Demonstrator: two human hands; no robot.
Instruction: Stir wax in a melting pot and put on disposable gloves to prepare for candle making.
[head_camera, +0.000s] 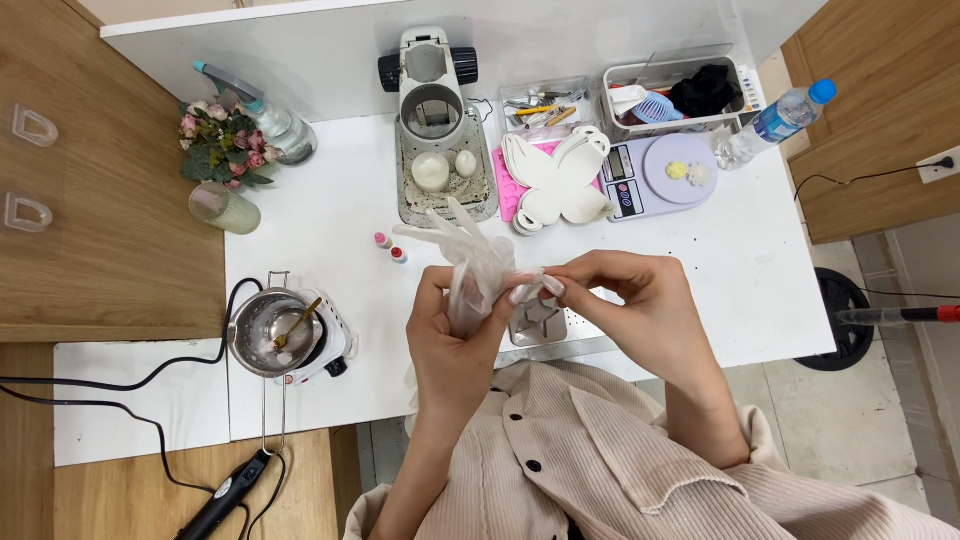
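I am watching both hands working a thin clear plastic glove (470, 262) above the front edge of the white table (700, 260). The left hand (450, 340) is gripping the glove's cuff end in a closed fist-like hold, its empty fingers sticking up and away, while the right hand (625, 300) is pinching the film's edge between fingertips (545, 285) and thumb. As I judge it, the film is looking flimsy enough to tear if the two hands are pulling apart too hard, or to slip out of the pinch, since so little material is being held. Just beneath the hands a small grey mould (537, 322) is sitting on the table, and a dropped glove could be landing on it. To the left, the metal pot (272, 332) on its small hot plate (330, 350) is sitting near the left elbow's path; a wide swing could be knocking its long handle.
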